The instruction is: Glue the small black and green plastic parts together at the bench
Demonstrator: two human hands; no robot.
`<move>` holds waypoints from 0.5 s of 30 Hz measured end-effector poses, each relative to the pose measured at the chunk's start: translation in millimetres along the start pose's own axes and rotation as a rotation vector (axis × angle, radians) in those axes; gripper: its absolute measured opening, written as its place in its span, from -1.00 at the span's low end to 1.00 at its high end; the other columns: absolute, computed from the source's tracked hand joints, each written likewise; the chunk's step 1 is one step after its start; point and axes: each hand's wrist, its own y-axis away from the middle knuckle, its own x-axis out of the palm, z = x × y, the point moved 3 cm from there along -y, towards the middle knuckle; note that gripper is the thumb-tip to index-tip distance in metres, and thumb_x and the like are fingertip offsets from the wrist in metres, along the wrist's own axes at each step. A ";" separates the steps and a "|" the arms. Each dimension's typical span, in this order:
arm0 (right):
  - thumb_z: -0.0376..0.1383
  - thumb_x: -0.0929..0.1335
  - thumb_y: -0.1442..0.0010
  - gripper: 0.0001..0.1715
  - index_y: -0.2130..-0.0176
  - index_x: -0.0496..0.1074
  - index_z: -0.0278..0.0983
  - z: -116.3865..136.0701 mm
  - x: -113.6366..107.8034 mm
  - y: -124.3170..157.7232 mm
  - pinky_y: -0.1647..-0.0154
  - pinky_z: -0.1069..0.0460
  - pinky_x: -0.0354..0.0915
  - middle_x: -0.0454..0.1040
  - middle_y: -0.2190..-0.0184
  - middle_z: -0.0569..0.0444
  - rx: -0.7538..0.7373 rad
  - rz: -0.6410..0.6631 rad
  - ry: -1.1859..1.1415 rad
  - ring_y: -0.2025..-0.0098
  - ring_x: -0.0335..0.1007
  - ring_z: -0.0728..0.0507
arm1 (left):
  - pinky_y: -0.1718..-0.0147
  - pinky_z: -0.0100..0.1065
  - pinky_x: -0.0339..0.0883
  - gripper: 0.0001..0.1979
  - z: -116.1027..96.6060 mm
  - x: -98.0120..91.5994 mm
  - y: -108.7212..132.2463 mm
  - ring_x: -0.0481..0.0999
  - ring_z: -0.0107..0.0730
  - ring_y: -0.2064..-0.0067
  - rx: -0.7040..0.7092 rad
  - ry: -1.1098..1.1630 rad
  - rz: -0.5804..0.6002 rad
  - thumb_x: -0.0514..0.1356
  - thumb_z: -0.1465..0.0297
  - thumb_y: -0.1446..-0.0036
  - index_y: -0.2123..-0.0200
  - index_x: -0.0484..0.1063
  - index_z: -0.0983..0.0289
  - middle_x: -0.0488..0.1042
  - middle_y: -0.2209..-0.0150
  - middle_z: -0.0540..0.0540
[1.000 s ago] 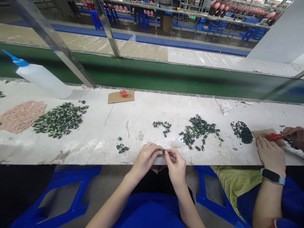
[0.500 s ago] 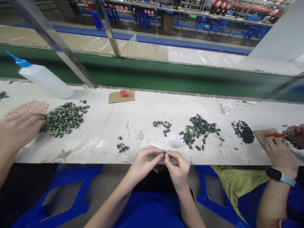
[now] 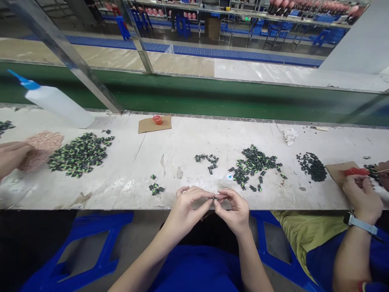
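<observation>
Just above the table's front edge, my left hand (image 3: 192, 203) and my right hand (image 3: 233, 207) meet fingertip to fingertip. Both are closed in a pinch on one small dark part (image 3: 215, 198), mostly hidden by the fingers. Behind my right hand stands a small white bottle (image 3: 227, 181) with a blue tip. To its right lies a pile of small black-and-green parts (image 3: 257, 162). A loose group of similar parts (image 3: 208, 160) lies beyond my hands, and a little cluster (image 3: 156, 189) sits to the left of my left hand.
A big white bottle (image 3: 62, 106), a pink pile (image 3: 45, 144) and a black-green pile (image 3: 81, 155) are at left, near a co-worker's hand (image 3: 12, 157). A red cup (image 3: 157, 119) sits on cardboard (image 3: 144, 126). At right are black pieces (image 3: 313, 167) and another co-worker's hand (image 3: 363, 198).
My hands have shifted slightly right, still pinching the small part, with my right fingers placed differently. The left co-worker's hand has moved left from the black-green pile to the pink pile.
</observation>
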 end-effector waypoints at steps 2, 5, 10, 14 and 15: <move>-0.42 0.40 -0.02 -0.74 0.22 0.45 -0.24 -1.4 0.3 0.4 0.42 0.08 0.50 0.55 0.44 0.08 0.016 0.013 -0.006 0.47 0.51 -0.04 | -0.04 -0.05 0.15 -0.87 0.1 1.3 1.0 0.58 -0.23 0.19 0.005 -0.004 0.005 0.22 0.43 -0.09 0.32 0.57 0.11 0.63 0.30 0.01; -0.41 0.40 0.00 -0.79 0.28 0.43 -0.24 -2.4 1.8 1.2 0.48 0.09 0.47 0.51 0.48 0.11 0.039 0.019 -0.021 0.49 0.47 -0.03 | -0.04 -0.04 0.14 -0.87 1.0 3.3 2.8 0.57 -0.22 0.21 0.026 -0.023 -0.008 0.23 0.44 -0.08 0.33 0.57 0.11 0.63 0.32 0.00; -0.38 0.39 0.02 -0.83 0.33 0.41 -0.23 -4.6 2.4 1.0 0.50 0.09 0.45 0.50 0.49 0.11 0.087 0.018 -0.016 0.50 0.46 -0.03 | -0.07 -0.03 0.08 -0.83 3.8 8.3 6.1 0.56 -0.23 0.19 0.052 -0.087 -0.029 0.21 0.38 -0.12 0.19 0.53 0.12 0.63 0.28 0.03; -0.37 0.40 0.04 -0.81 0.32 0.42 -0.23 -8.2 -0.8 2.3 0.51 0.10 0.44 0.51 0.52 0.12 0.150 -0.031 -0.059 0.53 0.45 -0.03 | -0.09 -0.03 0.06 -0.58 8.1 12.9 8.6 0.56 -0.25 0.15 0.101 -0.108 -0.031 0.17 0.40 -0.18 -0.12 0.33 0.13 0.62 0.23 0.05; -0.37 0.41 0.04 -0.81 0.32 0.42 -0.23 -8.7 -1.7 3.0 0.51 0.10 0.45 0.50 0.53 0.12 0.163 -0.043 -0.070 0.53 0.45 -0.03 | -0.09 -0.04 0.06 -0.56 9.1 13.7 9.2 0.56 -0.25 0.13 0.123 -0.111 -0.025 0.16 0.41 -0.19 -0.15 0.29 0.12 0.62 0.22 0.05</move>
